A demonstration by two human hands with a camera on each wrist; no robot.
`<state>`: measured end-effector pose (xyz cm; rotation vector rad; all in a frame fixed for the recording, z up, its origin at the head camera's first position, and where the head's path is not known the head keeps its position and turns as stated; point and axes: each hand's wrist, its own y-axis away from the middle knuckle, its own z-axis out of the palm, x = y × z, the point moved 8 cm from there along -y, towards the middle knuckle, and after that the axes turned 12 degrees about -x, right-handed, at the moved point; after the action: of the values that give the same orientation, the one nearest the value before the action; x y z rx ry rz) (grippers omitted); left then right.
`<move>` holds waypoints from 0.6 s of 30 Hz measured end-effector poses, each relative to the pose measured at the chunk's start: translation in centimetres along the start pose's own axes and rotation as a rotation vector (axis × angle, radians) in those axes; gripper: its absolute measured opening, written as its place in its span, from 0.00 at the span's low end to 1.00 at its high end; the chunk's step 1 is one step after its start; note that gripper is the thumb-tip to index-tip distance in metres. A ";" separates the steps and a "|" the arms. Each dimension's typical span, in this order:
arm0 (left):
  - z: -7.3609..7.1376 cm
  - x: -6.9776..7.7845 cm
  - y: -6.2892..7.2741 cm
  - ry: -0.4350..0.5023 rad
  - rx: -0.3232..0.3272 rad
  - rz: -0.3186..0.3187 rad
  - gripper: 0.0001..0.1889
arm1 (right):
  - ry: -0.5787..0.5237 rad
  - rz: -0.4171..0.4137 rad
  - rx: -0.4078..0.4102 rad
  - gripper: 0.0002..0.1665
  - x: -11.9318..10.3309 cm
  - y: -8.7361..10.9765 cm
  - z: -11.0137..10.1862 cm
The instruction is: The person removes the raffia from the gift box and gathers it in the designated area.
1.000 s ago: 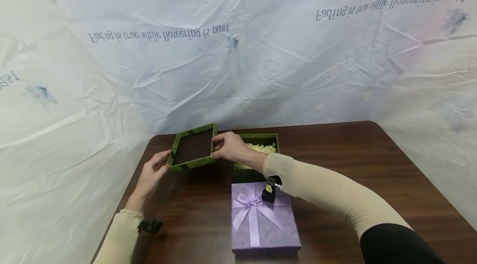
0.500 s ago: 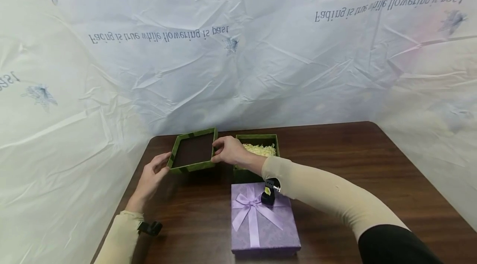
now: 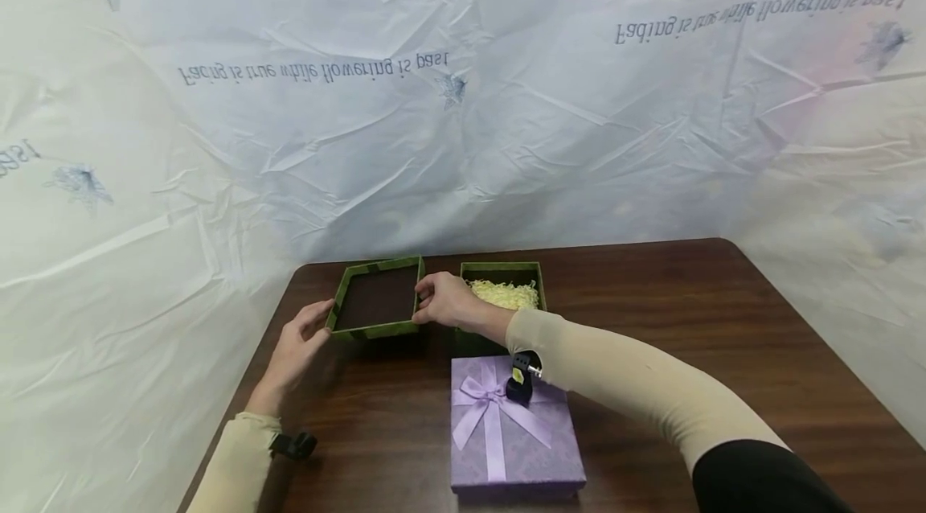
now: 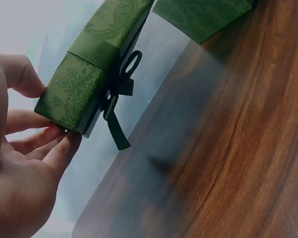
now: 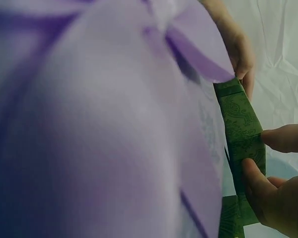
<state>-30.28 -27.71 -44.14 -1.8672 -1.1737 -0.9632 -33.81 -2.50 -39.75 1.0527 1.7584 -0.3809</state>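
Observation:
Both hands hold a green box lid, its dark inside facing up. At its left corner, the left hand pinches the rim between thumb and fingers. The right hand grips the right side of the rim. In the left wrist view a dark green ribbon bow hangs from the lid's underside, over the table. Right of the lid stands the matching green box, open and filled with pale yellow shredded paper; the right wrist and forearm partly hide it.
A purple gift box with a lilac ribbon bow stands in front of the green box, below the right forearm. Its ribbon fills much of the right wrist view. The brown wooden table ends at a white printed sheet behind.
The lid has come down and tilted flatter, its far edge lower than before. Both hands keep their hold on it, and the right hand has sunk slightly.

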 end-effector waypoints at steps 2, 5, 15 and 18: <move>0.1 -0.2 0.1 -0.012 -0.007 -0.010 0.25 | -0.002 0.003 -0.005 0.32 0.1 -0.1 0.1; 0.1 -0.2 0.2 -0.017 -0.009 -0.016 0.25 | 0.004 0.011 -0.009 0.32 0.2 -0.1 0.2; 0.1 -0.5 0.4 -0.009 0.002 -0.021 0.26 | 0.070 0.048 -0.047 0.33 0.2 -0.4 0.8; 0.2 -0.5 0.5 0.006 0.007 -0.016 0.25 | 0.066 0.047 -0.078 0.33 0.1 -0.5 1.1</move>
<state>-29.97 -27.94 -44.75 -1.8511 -1.1890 -0.9719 -33.53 -3.48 -40.48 1.0596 1.7888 -0.2490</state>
